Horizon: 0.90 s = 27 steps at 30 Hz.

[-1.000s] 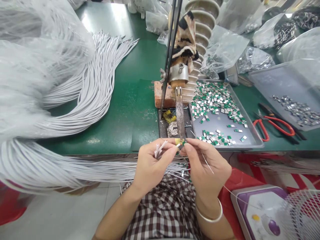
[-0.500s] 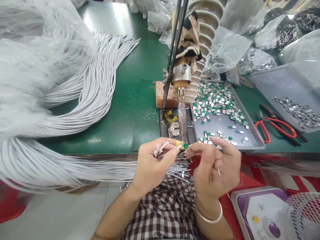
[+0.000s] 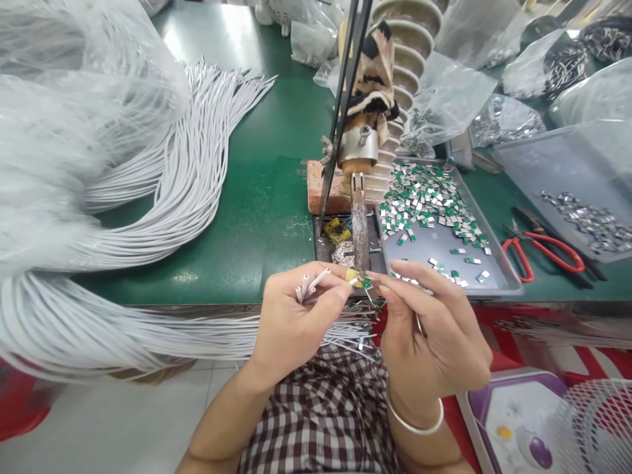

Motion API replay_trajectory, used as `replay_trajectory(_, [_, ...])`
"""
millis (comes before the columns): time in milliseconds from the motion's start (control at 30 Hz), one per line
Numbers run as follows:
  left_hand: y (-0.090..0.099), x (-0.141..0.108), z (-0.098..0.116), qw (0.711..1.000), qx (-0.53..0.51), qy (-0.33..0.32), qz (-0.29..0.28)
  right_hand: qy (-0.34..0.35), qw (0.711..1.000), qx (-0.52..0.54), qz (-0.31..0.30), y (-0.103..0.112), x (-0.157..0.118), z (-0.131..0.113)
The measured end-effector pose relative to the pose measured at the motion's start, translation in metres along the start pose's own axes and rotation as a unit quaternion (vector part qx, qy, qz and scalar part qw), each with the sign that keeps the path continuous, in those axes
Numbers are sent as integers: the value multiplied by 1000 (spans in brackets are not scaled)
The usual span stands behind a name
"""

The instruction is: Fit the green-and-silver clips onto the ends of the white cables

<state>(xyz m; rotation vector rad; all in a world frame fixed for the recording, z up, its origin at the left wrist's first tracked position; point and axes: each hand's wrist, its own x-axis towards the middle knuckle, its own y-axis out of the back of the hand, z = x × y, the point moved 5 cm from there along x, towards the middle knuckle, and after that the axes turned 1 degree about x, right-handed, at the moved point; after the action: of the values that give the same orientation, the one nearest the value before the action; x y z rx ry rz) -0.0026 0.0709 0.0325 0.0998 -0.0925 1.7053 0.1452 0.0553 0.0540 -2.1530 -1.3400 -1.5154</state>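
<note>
My left hand is closed around several white cables, their cut ends sticking up between thumb and forefinger. A yellow cover sits on one of its fingertips. One cable end meets a small green circuit board just under the soldering iron's tip. My right hand is closed, its fingertips at the board's right side. A thin solder wire runs through its palm; the fingers partly hide the board and the wire's end.
A grey tray of small green boards lies right of the iron. Red-handled pliers and a second tray with metal parts are farther right. A brick stands behind. White cable bundles fill the left.
My right hand has turned and its fingers have closed in toward the iron's tip. My left hand has shifted slightly left and up, with the cables still in it.
</note>
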Motion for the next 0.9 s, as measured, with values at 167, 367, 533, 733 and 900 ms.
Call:
replay_trajectory(167, [1, -3, -2, 1000, 2, 11, -14, -15, 999, 27, -11, 2, -2, 2])
replay_trajectory(367, [0, -6, -6, 999, 10, 21, -25, -51, 994, 93, -40, -4, -4, 6])
replay_trajectory(533, [-2, -4, -6, 999, 25, 10, -36, -148, 978, 137, -49, -5, -12, 16])
replay_trajectory(733, [-9, -3, -8, 988, 107, 1, -115, -214, 956, 98, -175, -10, -16, 26])
replay_trajectory(900, [-8, -1, -11, 993, 14, 60, -97, -232, 953, 154, -121, -13, -22, 27])
